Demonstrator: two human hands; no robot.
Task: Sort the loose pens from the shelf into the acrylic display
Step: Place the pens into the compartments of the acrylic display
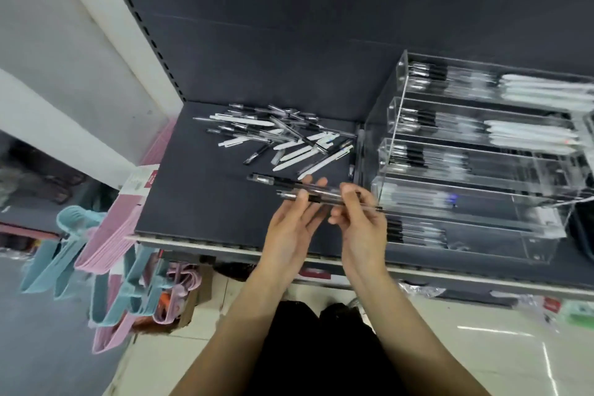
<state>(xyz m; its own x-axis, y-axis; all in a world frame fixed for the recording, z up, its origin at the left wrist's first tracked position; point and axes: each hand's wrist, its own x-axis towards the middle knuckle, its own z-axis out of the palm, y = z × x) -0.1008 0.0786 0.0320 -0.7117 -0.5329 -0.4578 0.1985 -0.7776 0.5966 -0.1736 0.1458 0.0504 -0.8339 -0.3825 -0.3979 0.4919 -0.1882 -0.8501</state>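
Hands gripping clear pens (308,191) over shelf edge (225,244), left hand (291,225), right hand (361,219), acrylic display (482,170) just right.

Head camera looks steeply down, close above shelf (199,196).

To your left, below the shelf edge, pink hangers (109,231) lie stacked in a bundle, with a red-and-white label card (141,182) on top of them. Beside and below these hang blue hangers (61,254), and more blue and pink ones crowd further down. Behind them you see a cardboard box (189,305) on the pale tiled floor (482,357). A white upright post (106,13) with dark slots runs along the dark back panel (321,10).
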